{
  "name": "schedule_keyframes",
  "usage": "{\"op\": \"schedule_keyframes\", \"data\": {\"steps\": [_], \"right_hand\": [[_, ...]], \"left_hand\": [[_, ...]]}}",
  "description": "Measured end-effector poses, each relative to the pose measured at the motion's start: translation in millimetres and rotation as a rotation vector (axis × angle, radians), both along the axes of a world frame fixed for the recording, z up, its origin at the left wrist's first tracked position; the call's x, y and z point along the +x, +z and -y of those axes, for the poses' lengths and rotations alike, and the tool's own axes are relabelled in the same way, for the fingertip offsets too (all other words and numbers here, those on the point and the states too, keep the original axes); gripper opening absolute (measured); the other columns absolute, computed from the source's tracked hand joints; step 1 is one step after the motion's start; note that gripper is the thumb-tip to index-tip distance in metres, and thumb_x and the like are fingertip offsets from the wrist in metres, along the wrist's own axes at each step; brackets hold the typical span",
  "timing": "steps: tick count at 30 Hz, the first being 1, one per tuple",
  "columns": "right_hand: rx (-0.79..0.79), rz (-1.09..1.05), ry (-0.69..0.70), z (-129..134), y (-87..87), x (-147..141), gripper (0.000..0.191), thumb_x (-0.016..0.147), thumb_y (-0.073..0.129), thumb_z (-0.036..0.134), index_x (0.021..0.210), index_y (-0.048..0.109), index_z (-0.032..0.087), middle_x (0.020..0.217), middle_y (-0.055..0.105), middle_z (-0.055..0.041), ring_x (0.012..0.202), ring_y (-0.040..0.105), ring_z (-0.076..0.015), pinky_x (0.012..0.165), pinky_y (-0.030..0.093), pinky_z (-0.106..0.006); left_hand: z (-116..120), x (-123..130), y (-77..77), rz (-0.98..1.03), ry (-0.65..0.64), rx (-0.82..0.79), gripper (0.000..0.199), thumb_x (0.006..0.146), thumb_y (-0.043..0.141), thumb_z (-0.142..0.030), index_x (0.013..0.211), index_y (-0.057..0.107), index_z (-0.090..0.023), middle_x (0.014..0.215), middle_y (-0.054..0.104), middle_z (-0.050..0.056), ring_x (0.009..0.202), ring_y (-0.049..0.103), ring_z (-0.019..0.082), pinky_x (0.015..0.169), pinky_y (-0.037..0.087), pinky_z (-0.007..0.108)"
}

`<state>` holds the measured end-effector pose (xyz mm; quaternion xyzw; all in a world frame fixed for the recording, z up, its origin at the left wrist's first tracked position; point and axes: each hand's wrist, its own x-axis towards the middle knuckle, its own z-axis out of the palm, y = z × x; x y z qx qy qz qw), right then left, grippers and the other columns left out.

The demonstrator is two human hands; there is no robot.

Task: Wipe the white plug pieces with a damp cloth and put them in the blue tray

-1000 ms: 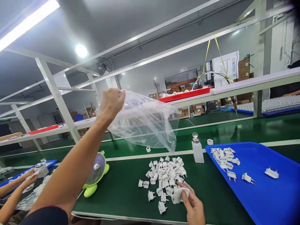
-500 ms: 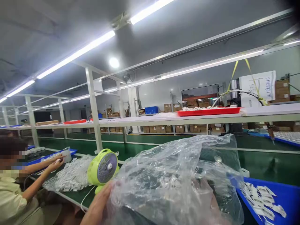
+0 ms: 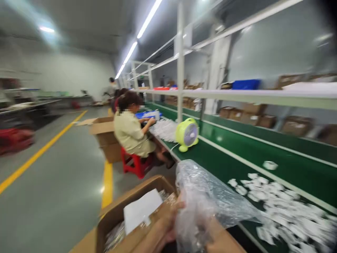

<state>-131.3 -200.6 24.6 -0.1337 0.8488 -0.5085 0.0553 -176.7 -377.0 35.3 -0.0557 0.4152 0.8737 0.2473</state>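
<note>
The picture is blurred by motion. My left hand (image 3: 172, 219) grips a crumpled clear plastic bag (image 3: 207, 200) at the bottom centre, just above an open cardboard box (image 3: 126, 203) on the floor. A white sheet (image 3: 142, 211) and clear wrapping lie inside the box. Right of the bag, a pile of small white plug parts (image 3: 284, 214) is spread on the green belt (image 3: 237, 154). A tan shape under the bag at the lower right is too blurred to tell whether it is my right hand or a box flap.
A green desk fan (image 3: 187, 134) stands on the belt further along. A seated co-worker (image 3: 130, 131) on a red stool (image 3: 137, 165) works at the belt, with open cardboard boxes (image 3: 105, 138) behind. A white shelf (image 3: 237, 93) runs above the belt. A yellow line (image 3: 39, 154) crosses the floor aisle on the left.
The view has swung left from the belt toward the aisle. My left hand has brought the bag down from head height to just above the cardboard box. The blue tray is out of view.
</note>
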Motion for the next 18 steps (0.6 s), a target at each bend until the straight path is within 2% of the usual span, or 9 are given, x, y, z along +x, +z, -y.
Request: {"op": "schedule_keyframes", "data": {"steps": [2,4,7,9,11,13,15,18], "right_hand": [[0.036,0.096,0.146,19,-8.3,-7,0.047,0.084,0.064,0.026,0.130,0.073,0.025,0.135,0.071,-0.0115,0.128,0.064,-0.0370,0.114,0.044,-0.048],[0.069,0.171,0.281,35,-15.9,-16,0.045,0.083,0.066,0.026,0.128,0.074,0.024,0.133,0.072,-0.0123,0.126,0.065,-0.0373,0.110,0.048,-0.048],[0.025,0.201,0.393,50,-33.6,-29,0.031,0.084,0.069,0.028,0.113,0.079,0.025,0.129,0.074,-0.0121,0.119,0.068,-0.0365,0.106,0.051,-0.048],[-0.034,0.203,0.390,55,-50.4,-35,0.022,0.085,0.070,0.035,0.101,0.082,0.026,0.130,0.073,-0.0135,0.118,0.068,-0.0380,0.109,0.048,-0.053],[-0.096,0.219,0.343,58,-66.9,-41,0.026,0.087,0.069,0.047,0.094,0.083,0.027,0.135,0.071,-0.0161,0.127,0.063,-0.0424,0.111,0.043,-0.061],[-0.173,0.247,0.294,58,-79.0,-46,0.032,0.087,0.070,0.056,0.095,0.083,0.028,0.143,0.065,-0.0178,0.137,0.055,-0.0452,0.112,0.039,-0.066],[-0.265,0.257,0.280,55,-86.8,-49,0.032,0.089,0.069,0.057,0.093,0.083,0.028,0.153,0.056,-0.0173,0.141,0.051,-0.0446,0.113,0.039,-0.065],[-0.373,0.288,0.278,39,-102.0,-47,0.035,0.092,0.067,0.055,0.085,0.083,0.026,0.159,0.046,-0.0165,0.140,0.052,-0.0442,0.114,0.041,-0.061]], "left_hand": [[17,3,-27.9,0.112,0.093,-0.021,0.037,0.098,0.066,-0.040,0.128,0.064,-0.018,0.125,0.069,0.009,0.103,0.071,0.024,0.087,0.061,0.045],[33,6,-53.2,0.198,0.154,-0.037,0.031,0.096,0.069,-0.040,0.121,0.067,-0.023,0.114,0.073,0.008,0.097,0.073,0.024,0.079,0.062,0.040],[57,8,-79.1,0.250,0.269,-0.079,0.024,0.096,0.069,-0.038,0.113,0.069,-0.021,0.094,0.074,0.003,0.078,0.073,0.019,0.069,0.060,0.034],[73,6,-88.4,0.242,0.359,-0.128,0.021,0.098,0.067,-0.031,0.112,0.068,-0.016,0.087,0.073,0.000,0.068,0.069,0.015,0.067,0.059,0.032],[89,-1,-93.7,0.235,0.419,-0.187,0.017,0.097,0.068,-0.025,0.110,0.068,-0.015,0.087,0.073,0.000,0.066,0.068,0.013,0.066,0.059,0.030],[106,-14,-97.5,0.240,0.464,-0.260,0.017,0.096,0.070,-0.025,0.109,0.069,-0.015,0.093,0.073,0.002,0.071,0.069,0.014,0.067,0.060,0.031],[125,-32,-100.1,0.251,0.548,-0.361,0.021,0.097,0.070,-0.030,0.112,0.069,-0.015,0.104,0.073,0.004,0.082,0.071,0.017,0.072,0.062,0.035],[164,-66,-100.4,0.270,0.805,-0.586,0.030,0.098,0.068,-0.034,0.122,0.066,-0.017,0.120,0.070,0.008,0.098,0.071,0.022,0.082,0.062,0.041]]}}
